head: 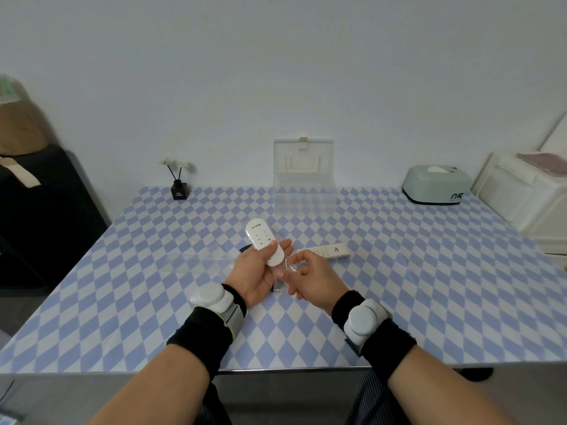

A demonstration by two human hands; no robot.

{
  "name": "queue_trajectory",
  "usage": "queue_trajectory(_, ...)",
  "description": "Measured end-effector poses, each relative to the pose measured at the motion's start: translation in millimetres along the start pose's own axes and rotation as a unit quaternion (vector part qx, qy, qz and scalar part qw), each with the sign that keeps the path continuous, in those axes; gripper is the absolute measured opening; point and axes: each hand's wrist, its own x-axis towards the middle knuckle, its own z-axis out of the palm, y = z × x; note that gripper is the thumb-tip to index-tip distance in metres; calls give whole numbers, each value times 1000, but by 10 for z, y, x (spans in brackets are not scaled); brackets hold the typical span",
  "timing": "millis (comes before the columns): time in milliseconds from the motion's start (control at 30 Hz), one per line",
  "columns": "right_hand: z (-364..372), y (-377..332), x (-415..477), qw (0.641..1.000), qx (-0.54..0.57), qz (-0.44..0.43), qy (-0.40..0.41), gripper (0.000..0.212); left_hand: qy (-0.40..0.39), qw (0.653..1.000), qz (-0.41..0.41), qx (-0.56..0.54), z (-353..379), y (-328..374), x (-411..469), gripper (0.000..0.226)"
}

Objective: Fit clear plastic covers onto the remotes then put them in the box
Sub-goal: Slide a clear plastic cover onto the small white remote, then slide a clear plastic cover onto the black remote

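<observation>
My left hand [256, 276] holds a white oval remote [262, 239] upright above the table, thumb across its lower end. My right hand [310, 276] pinches a clear plastic cover [283, 279] just below the remote's bottom end; the cover is hard to make out. A second white remote [329, 251] lies flat on the table right of my hands. More clear plastic [199, 259] lies on the table to the left. A dark object [244, 248] peeks out behind my left hand. The clear box [303, 191] stands at the back with its lid raised.
A checked blue-and-white cloth covers the table [153, 286]. A small black diffuser bottle [179, 191] stands at the back left, a pale green tissue box [435, 185] at the back right. A white plastic cabinet [527, 197] flanks the right edge.
</observation>
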Motion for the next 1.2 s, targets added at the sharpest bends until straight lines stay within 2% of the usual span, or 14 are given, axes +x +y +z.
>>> queue_trajectory(100, -74, -4, 11, 992, -126, -4, 20, 56, -8, 1000, -19, 10, 64, -112, 23, 35)
queue_trajectory(167, -117, 10, 8, 985, -167, -16, 41, 63, -22, 999, -29, 23, 157, -197, 19, 33)
queue_trajectory(300, -283, 129, 29, 977, -189, -18, 98, 41, -39, 990, 9, 134, 352, -303, 73, 30)
queue_trajectory(367, -459, 203, 66, 962, -221, 0, 162, 37, -16, 952, 34, 304, 394, -295, 91, 44)
queue_trajectory(400, -584, 243, 92, 952, -233, 24, 197, 38, 4, 917, 53, 395, 379, -280, 106, 50)
queue_trajectory(467, -862, 340, 140, 929, -252, 93, 255, 44, 42, 847, 115, 517, 299, -237, 148, 45)
queue_trajectory(633, -1437, 602, 176, 856, -326, 233, 327, 58, 124, 745, 198, 625, 48, -49, 230, 16)
queue_trajectory(733, -1549, 709, 177, 810, -396, 276, 333, 59, 160, 720, 198, 646, -99, 67, 236, 12)
queue_trajectory(800, -1545, 734, 198, 793, -428, 277, 335, 60, 189, 707, 194, 653, -194, 132, 228, 12)
queue_trajectory(867, -1486, 710, 225, 787, -440, 269, 338, 68, 226, 680, 176, 675, -297, 172, 233, 16)
queue_trajectory(933, -1373, 646, 243, 785, -458, 234, 345, 76, 265, 653, 136, 697, -392, 188, 243, 30)
queue_trajectory(1067, -981, 420, 308, 812, -473, 132, 316, 69, 341, 605, 35, 719, -518, 184, 230, 85)
queue_trajectory(1133, -741, 296, 338, 833, -461, 82, 295, 64, 362, 614, 26, 701, -557, 172, 214, 95)
queue_trajectory(1200, -495, 203, 351, 850, -450, 35, 271, 60, 366, 653, 35, 663, -602, 208, 210, 93)
